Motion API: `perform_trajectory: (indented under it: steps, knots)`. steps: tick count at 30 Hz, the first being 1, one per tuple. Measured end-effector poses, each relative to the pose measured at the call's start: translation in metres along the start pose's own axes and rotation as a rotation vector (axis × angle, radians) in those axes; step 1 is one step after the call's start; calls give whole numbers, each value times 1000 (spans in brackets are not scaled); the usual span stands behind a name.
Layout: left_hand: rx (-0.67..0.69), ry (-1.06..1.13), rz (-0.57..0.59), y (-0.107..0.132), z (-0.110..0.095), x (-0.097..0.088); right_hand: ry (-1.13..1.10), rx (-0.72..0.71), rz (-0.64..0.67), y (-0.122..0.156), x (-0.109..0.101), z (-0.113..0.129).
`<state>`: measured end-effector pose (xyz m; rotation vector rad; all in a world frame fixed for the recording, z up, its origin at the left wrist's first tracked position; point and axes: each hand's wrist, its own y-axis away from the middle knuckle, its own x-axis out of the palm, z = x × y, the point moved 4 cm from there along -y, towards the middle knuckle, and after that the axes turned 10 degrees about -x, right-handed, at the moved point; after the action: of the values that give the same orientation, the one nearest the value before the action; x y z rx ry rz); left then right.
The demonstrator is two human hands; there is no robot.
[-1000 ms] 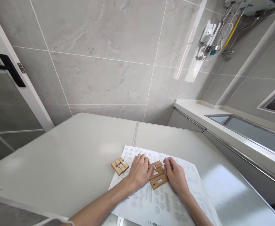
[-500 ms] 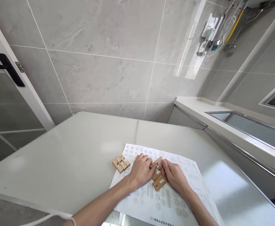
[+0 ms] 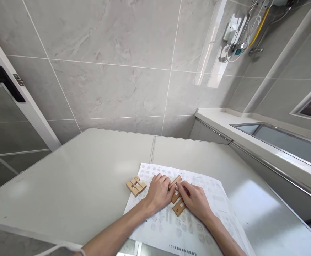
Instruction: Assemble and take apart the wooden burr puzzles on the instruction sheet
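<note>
My left hand [image 3: 158, 192] rests on the printed sheet with fingers curled, its thumb and fingertips closed on the end of a notched wooden puzzle piece [image 3: 176, 181]. My right hand [image 3: 196, 200] comes in from the right in a pinch, fingertips at the same piece; they partly cover it. Below them lies a second wooden piece [image 3: 175, 197], mostly hidden. Nearest to me is a flat wooden piece with a slot and a dark "2" [image 3: 178, 208], partly under my right hand. Left of my left hand sits a group of wooden pieces fitted together [image 3: 136, 186].
A large sheet of printed diagrams [image 3: 214, 188] lies under the hands on a pale table [image 3: 91, 170] with a seam. A counter with a sink [image 3: 275, 137] runs along the right. Behind are a tiled wall [image 3: 112, 89] and, at left, a door with a black handle [image 3: 8, 83].
My right hand has shifted slightly left and its fingertips have moved across the upper wooden piece, covering more of the slotted piece. My left hand stays almost where it was.
</note>
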<state>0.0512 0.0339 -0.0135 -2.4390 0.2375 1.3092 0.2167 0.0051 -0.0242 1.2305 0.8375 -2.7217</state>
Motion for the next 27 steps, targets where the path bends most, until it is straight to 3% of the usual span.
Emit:
perform_trajectory:
  steps: [5, 18, 22, 27]
  knots:
    - [-67, 42, -8, -3, 0, -1, 39, -29, -29, -1, -1, 1]
    - [-242, 234, -12, -7, 8, -7, 90, -213, 78, 5, 14, 19]
    - [-264, 256, -7, -8, 9, -8, -28, -177, 96, 5, 14, 22]
    - [-270, 293, 5, -10, 10, -8, -121, -27, 8, 2, 11, 15]
